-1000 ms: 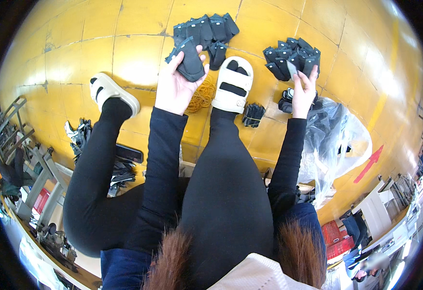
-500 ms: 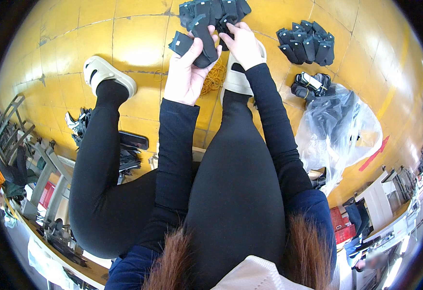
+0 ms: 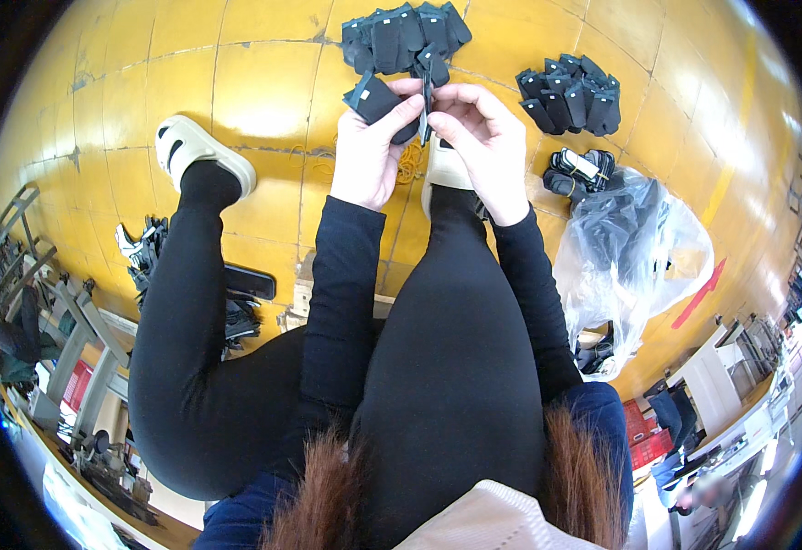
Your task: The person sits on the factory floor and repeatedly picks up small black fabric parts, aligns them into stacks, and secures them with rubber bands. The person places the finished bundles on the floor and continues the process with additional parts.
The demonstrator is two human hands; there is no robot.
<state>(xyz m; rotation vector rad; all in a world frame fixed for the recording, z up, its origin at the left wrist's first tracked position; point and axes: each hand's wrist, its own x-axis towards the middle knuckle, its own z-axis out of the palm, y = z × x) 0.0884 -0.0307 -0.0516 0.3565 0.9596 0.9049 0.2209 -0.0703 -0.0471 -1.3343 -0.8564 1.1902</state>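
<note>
My left hand [image 3: 368,163] is closed on a folded black sock [image 3: 375,99] with a small pale label, its thumb lying across the front. Between the two hands, another dark sock [image 3: 428,84] stands on edge. My right hand [image 3: 491,139] pinches that sock from the right, thumb against the fingers, and the left fingertips touch its other side. Just beyond the hands lies a pile of black folded socks [image 3: 392,41] on the yellow floor. Yellow rubber bands [image 3: 410,165] show partly beneath the left hand.
A second sock pile [image 3: 571,96] lies to the right. Below it are a tied bundle [image 3: 580,170] and a clear plastic bag [image 3: 630,266] with dark contents. A phone [image 3: 250,281] and dark and white pieces [image 3: 144,247] lie by my left leg. My cream clogs [image 3: 204,151] flank the work.
My right hand has come back from the pile and now meets the left hand. The sock between them has turned edge-on. The whole view has shifted slightly.
</note>
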